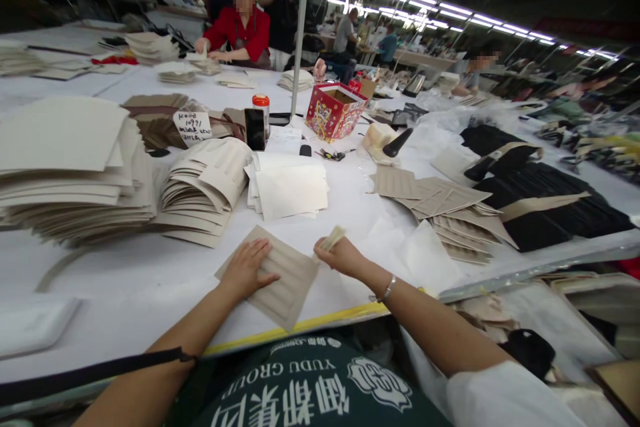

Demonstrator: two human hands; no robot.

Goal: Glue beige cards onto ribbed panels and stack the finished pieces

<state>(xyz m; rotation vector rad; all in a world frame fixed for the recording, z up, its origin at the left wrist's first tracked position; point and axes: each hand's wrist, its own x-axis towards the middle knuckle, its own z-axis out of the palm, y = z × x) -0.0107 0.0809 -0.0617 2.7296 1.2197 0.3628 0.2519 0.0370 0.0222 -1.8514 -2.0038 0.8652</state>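
A beige panel [290, 280] with faint raised bands lies flat on the white table in front of me. My left hand [249, 268] rests on its left part, fingers outstretched and thumb apart. At the panel's right corner, my right hand [340, 256] is closed around a small pale, flat piece [331, 238]; its exact kind is unclear. A stack of white sheets [290, 187] sits just beyond the panel. To the right, several similar beige panels [445, 203] are spread in an overlapping pile.
Tall stacks of cream pieces [65, 153] and a fanned stack [205, 180] stand left. Behind are a phone [255, 129], a red box [335, 111] and a metal pole [301, 27]. Black pieces [555, 203] lie right. A co-worker in red [245, 30] handles pieces across the table.
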